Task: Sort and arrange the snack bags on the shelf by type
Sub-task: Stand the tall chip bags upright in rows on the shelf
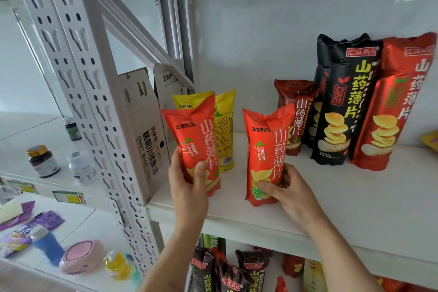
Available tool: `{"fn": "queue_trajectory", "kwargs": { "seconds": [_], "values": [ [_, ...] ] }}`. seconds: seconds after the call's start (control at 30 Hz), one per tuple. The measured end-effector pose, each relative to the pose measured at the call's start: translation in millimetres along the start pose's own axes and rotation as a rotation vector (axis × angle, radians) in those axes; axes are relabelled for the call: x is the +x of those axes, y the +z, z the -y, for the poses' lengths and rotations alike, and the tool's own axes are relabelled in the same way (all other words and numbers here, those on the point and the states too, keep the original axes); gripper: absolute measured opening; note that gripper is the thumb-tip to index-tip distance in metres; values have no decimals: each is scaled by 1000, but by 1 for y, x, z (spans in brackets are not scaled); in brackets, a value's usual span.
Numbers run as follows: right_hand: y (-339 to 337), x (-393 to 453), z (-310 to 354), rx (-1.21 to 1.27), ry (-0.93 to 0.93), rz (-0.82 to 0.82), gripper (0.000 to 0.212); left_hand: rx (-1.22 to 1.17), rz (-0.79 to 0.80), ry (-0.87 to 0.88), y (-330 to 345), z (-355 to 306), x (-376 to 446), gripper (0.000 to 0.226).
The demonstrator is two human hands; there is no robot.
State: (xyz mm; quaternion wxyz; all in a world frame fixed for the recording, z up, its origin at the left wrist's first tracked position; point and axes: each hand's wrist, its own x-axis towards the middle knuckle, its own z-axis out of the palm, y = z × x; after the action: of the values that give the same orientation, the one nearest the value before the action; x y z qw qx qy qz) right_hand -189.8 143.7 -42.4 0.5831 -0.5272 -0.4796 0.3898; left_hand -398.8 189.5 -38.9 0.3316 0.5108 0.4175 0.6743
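Each hand grips an upright orange bag near the shelf's [248,217] front-left edge: left hand [187,187], left bag [194,147]; right hand [288,191], right bag [265,154]. Best stood side by side, labels outward.

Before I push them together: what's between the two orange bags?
Only bare shelf between the orange bags in the head view; yellow bags stand behind the gap.
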Motion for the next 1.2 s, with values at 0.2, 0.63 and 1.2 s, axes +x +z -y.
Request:
{"fn": "queue_trajectory", "kwargs": {
  "seconds": [0.2, 0.63, 1.2],
  "values": [
    [-29, -22, 0, -9, 8, -43, 66, -118, 253, -124, 47, 2, -15, 65],
    [-33, -31, 2, -66, 8, -70, 71, -154, 481, -190, 88, -6, -3, 33],
    [-34, -28, 5, -243, -59, 9, 63, -14, 526, 97, 99, 16, -12, 126]
  ]
}}
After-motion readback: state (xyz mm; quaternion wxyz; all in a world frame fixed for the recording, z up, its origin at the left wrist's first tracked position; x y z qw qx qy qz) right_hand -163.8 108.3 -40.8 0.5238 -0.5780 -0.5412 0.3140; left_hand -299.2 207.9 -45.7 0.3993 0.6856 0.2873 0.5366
